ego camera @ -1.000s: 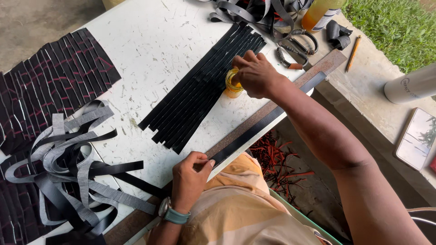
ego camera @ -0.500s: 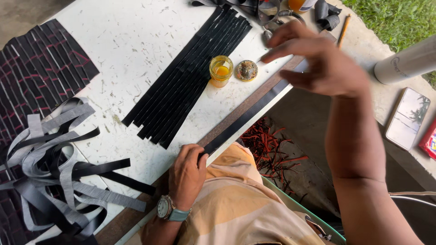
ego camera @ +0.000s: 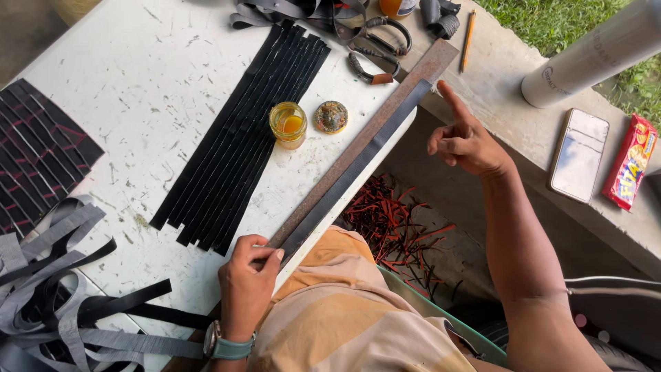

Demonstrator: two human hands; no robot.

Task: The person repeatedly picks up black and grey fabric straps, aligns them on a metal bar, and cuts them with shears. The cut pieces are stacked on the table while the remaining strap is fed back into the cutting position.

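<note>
1. The left hand [ego camera: 246, 275] rests on the near end of a long black strip [ego camera: 358, 165], with fingers curled and the thumb pinching the strip down against a rusty metal straightedge [ego camera: 375, 124] at the edge of the white table [ego camera: 138, 89].
2. The strip and straightedge run side by side diagonally, from the left hand up toward the far right corner of the table.
3. The right hand [ego camera: 465, 141] hangs in the air off the table edge, holding nothing; its index finger points up toward the far end of the straightedge while the other fingers are folded in.
4. A small glass jar of yellow liquid [ego camera: 288, 124] stands open on the table, touching the row of flat black strips [ego camera: 241, 138] laid side by side; its round lid [ego camera: 331, 116] lies just beside it.
5. Scissors [ego camera: 379, 48] and a pencil [ego camera: 467, 40] lie at the far end.
6. A tangle of grey and black straps [ego camera: 62, 289] lies at the near left.
7. A phone [ego camera: 578, 155] and a red snack packet [ego camera: 630, 162] rest on the concrete ledge [ego camera: 502, 83] to the right.
</note>
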